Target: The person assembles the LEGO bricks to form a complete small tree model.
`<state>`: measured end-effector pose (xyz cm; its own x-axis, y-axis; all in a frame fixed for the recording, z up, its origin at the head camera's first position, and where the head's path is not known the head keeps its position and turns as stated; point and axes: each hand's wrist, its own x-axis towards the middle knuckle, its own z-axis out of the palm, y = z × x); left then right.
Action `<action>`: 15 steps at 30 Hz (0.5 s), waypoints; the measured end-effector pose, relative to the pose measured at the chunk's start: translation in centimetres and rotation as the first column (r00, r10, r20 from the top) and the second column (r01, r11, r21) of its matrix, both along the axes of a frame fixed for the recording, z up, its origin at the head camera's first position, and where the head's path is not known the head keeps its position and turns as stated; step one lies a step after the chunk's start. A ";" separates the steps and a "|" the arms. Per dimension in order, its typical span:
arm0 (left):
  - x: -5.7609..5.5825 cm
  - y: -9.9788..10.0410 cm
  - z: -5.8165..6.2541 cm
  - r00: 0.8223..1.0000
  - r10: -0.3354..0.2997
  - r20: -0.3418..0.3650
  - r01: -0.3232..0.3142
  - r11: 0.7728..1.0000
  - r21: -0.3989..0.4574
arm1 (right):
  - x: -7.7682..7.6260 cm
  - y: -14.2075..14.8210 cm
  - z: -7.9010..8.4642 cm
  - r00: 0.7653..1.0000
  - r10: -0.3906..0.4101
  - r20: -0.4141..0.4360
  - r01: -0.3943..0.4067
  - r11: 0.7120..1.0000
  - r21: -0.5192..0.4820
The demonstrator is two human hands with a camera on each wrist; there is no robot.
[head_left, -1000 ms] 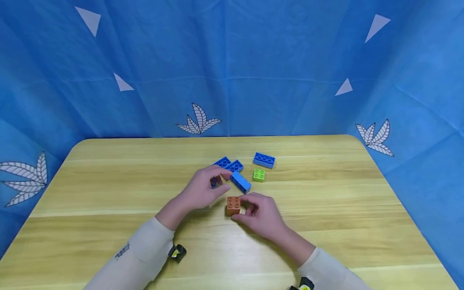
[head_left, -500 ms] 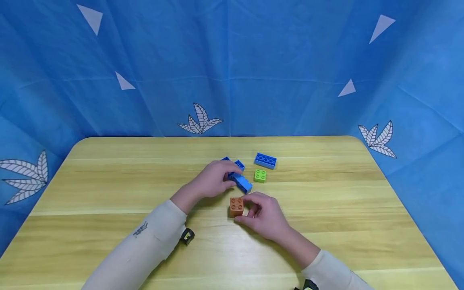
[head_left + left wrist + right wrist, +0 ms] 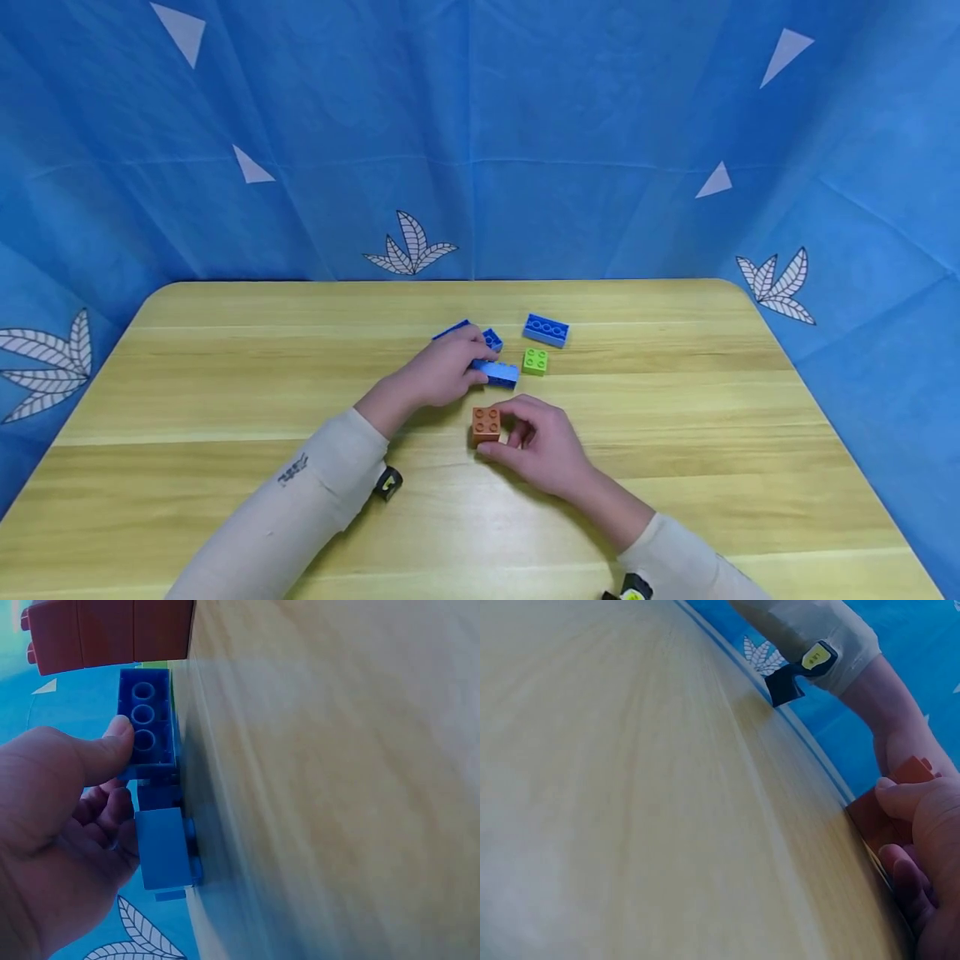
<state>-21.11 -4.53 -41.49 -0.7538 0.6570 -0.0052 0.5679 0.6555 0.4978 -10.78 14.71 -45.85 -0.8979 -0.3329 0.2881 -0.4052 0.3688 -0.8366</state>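
Observation:
In the head view my left hand (image 3: 438,367) pinches a long blue toy brick (image 3: 501,373) just beyond the orange-brown stack. Seen from the left wrist, this blue brick (image 3: 155,724) stands on its side, its tubed underside facing the thumb, whose tip presses its edge. Thumb and fingers of my right hand (image 3: 546,446) hold the upright orange-brown brick stack (image 3: 485,426) from its right side. Three layers of that stack (image 3: 109,634) show at the top of the left wrist view. The right wrist view has the stack (image 3: 885,814) partly behind the right thumb and fingers.
Behind the left hand lie two more blue bricks, one a thin sliver (image 3: 452,328), the other a partly covered brick (image 3: 492,340). Farther right are an upturned blue brick (image 3: 547,330) and a small lime-green brick (image 3: 536,361). A blue cloth (image 3: 585,167) hangs behind the wooden table (image 3: 712,400).
My left hand has moved forward and right and taken hold of the long blue brick, which has turned from slanting to lying nearly crosswise. The right hand and orange-brown stack have stayed nearly still.

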 end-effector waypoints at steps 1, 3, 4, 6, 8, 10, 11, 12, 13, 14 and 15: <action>0.0 0.0 0.0 1.000 0.004 -0.001 -0.004 1.000 -0.002 | 0.0 0.0 0.0 1.000 0.000 0.000 0.000 1.000 0.003; 0.1 -0.1 0.0 1.000 0.021 -0.004 -0.021 1.000 0.011 | 0.0 0.0 0.0 1.000 0.001 -0.001 -0.001 1.000 0.006; 0.2 -0.1 0.1 0.999 0.033 -0.003 -0.033 0.999 0.023 | -0.1 0.0 -0.1 1.000 0.002 -0.002 -0.001 1.000 0.008; 0.5 -0.3 0.2 0.999 0.050 0.001 -0.050 0.997 0.059 | -0.1 0.0 -0.1 1.000 0.001 -0.004 -0.001 1.000 0.010; 0.8 -0.6 0.4 0.997 0.071 0.021 -0.073 0.991 0.115 | -0.1 0.0 -0.2 1.000 -0.002 0.000 0.002 1.000 0.010; 1.3 -1.0 0.6 0.995 0.088 0.052 -0.096 0.978 0.187 | -0.1 0.0 -0.1 1.000 -0.004 0.007 0.004 1.000 0.009; 1.5 -1.2 0.7 0.993 0.097 0.071 -0.110 0.969 0.223 | -0.1 0.0 -0.1 1.000 -0.005 0.011 0.005 1.000 0.008; 1.7 -1.4 0.9 0.990 0.107 0.091 -0.127 0.957 0.259 | -0.1 0.0 0.0 1.000 -0.006 0.014 0.006 1.000 0.008; 2.0 -1.7 1.0 0.987 0.117 0.109 -0.144 0.946 0.289 | -0.1 0.0 0.0 1.000 -0.007 0.017 0.007 1.000 0.008; 2.2 -1.9 1.0 0.984 0.126 0.123 -0.159 0.935 0.317 | -0.1 0.0 0.1 1.000 -0.007 0.019 0.007 1.000 0.010; 2.5 -2.2 1.1 0.982 0.132 0.137 -0.172 0.925 0.338 | -0.1 0.1 0.1 1.000 -0.007 0.020 0.007 1.000 0.011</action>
<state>-18.65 -6.71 -40.44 -0.8525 0.5100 0.1142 0.4043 0.5050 0.7626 -10.86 14.76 -45.75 -0.9060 -0.3295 0.2659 -0.3853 0.3813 -0.8403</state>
